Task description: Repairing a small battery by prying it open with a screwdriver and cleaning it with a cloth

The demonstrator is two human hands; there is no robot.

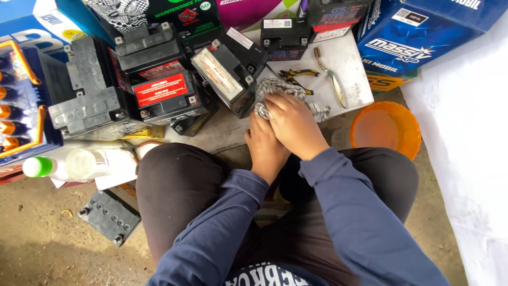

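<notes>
Here, right hand: fingers closed on the checked cloth.
Left hand: under the right, fingers hidden, grip unclear.
Nearby: pliers, black battery.

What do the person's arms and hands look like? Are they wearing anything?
Both arms wear long dark blue sleeves with ribbed cuffs that end at the wrists. The left hand and right hand are bare: no gloves. No rings or watch show.

a big blue carton with white and orange print sits at two o'clock. at twelve o'clock stand a black-and-green box and a purple box. a red rectangular label tops a black battery at ten o'clock.
</notes>
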